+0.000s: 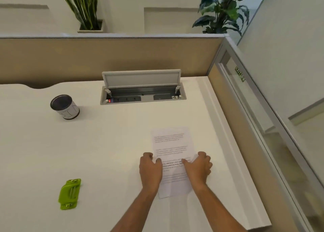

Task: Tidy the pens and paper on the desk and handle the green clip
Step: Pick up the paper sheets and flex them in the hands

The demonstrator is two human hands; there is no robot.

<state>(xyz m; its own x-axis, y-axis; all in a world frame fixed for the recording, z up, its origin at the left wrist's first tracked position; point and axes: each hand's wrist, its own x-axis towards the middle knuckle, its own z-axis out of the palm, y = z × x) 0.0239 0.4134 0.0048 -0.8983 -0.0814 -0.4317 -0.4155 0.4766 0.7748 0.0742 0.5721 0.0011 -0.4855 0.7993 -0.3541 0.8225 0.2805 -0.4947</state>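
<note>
- Both hands, left hand (pixel 151 167) and right hand (pixel 199 167), seemed to pinch the paper (pixel 171 144) by its side edges, lower middle of the frame.
- The green clip (pixel 69 194) lay lower left, pointing up the frame, nearer the left hand.

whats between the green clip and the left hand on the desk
Nothing: in the head view, only bare white desk lies between the green clip and the left hand, which grips the paper.
</note>
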